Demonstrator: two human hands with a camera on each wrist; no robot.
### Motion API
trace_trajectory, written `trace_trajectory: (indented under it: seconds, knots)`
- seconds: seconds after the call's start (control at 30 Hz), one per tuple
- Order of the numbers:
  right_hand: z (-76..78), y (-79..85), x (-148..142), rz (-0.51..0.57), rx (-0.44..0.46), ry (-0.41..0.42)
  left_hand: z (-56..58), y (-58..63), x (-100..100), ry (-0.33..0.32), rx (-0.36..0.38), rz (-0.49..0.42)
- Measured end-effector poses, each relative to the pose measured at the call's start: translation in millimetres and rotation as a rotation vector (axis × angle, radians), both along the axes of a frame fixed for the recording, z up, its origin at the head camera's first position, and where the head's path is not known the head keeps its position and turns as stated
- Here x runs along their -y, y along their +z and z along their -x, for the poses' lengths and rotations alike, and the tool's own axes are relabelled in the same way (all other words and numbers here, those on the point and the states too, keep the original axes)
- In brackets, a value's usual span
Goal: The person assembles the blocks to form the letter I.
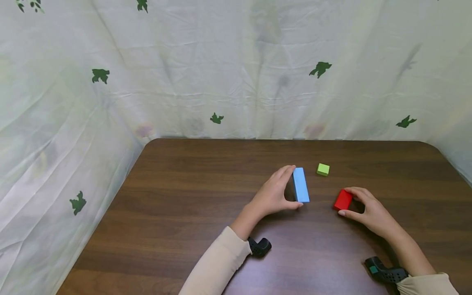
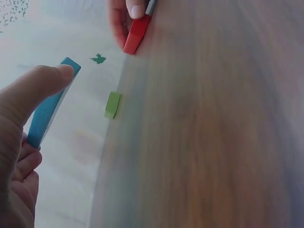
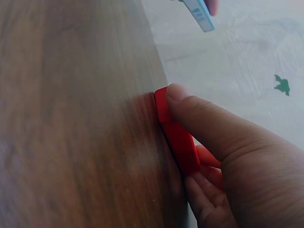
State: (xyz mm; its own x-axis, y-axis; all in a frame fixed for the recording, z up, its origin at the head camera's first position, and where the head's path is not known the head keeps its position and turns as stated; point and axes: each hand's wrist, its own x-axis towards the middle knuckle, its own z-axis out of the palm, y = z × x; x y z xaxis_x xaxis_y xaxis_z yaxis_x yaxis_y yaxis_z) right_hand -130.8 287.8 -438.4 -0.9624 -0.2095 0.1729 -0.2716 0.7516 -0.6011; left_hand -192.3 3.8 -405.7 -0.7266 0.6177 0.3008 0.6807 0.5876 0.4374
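Observation:
A long blue block (image 1: pixel 300 185) is pinched by its two ends between the thumb and fingers of my left hand (image 1: pixel 274 192). In the left wrist view the blue block (image 2: pixel 47 111) is tilted, thumb on its upper end. My right hand (image 1: pixel 372 211) grips a red block (image 1: pixel 343 200) between thumb and fingers, to the right of the blue one. The red block (image 3: pixel 178 137) appears at the tabletop in the right wrist view. A small green block (image 1: pixel 323 169) lies behind and between the two hands, touched by neither.
The brown wooden table (image 1: pixel 177 205) has rounded far corners. Right behind it hangs a pale cloth (image 1: pixel 236 73) with green leaf-like shapes, which also runs along the left side. Black wrist devices (image 1: pixel 259 247) sit at both cuffs.

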Motion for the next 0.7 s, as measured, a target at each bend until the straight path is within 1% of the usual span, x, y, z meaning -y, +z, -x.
trace_trajectory:
  seconds: [0.2,0.3,0.5,0.7]
  knots:
    - [-0.2,1.3,-0.1,0.004,0.006,0.003,3.7,-1.0,16.7,0.002,0.0,-0.032]
    - [-0.4,1.4,-0.1,0.006,0.007,0.003,5.9,-3.0,25.3,0.009,0.02,-0.042]
    - [-0.5,1.1,-0.3,0.006,0.011,0.0,9.2,-7.3,39.1,0.022,0.103,-0.044]
    - [-0.2,1.7,0.0,0.012,0.015,0.003,11.9,-10.1,44.4,0.037,0.178,-0.045]
